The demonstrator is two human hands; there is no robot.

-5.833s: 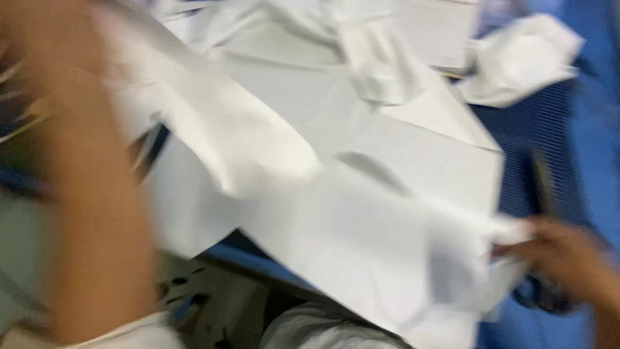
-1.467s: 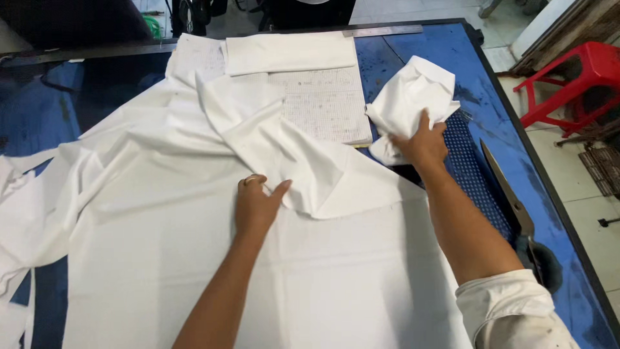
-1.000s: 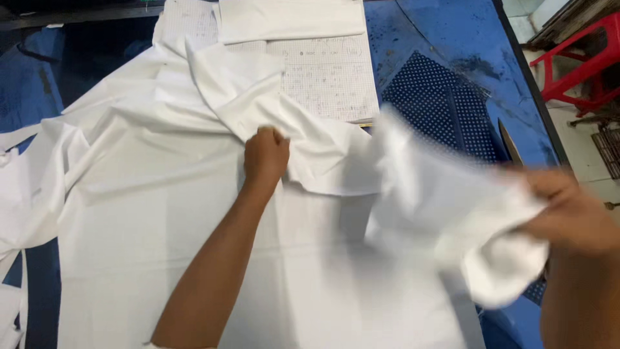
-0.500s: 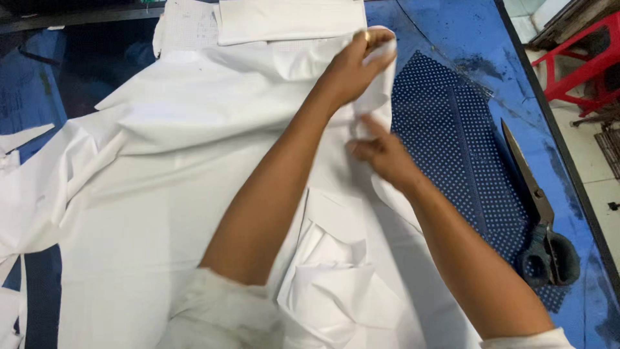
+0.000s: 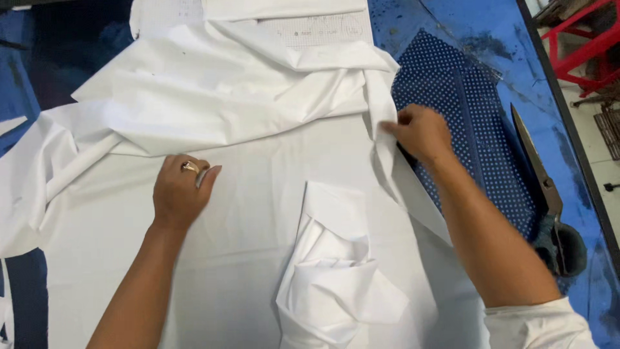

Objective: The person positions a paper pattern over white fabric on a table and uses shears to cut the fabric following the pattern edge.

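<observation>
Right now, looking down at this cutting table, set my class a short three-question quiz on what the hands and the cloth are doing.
1. True or false: the left hand lies flat on the white cloth.
2. What does the right hand touch? A) the scissors B) the white cloth's right edge C) the red stool
3. Fill in: the scissors lie to the right of the blue ______ fabric.

Key: 1 true; 2 B; 3 dotted.
</observation>
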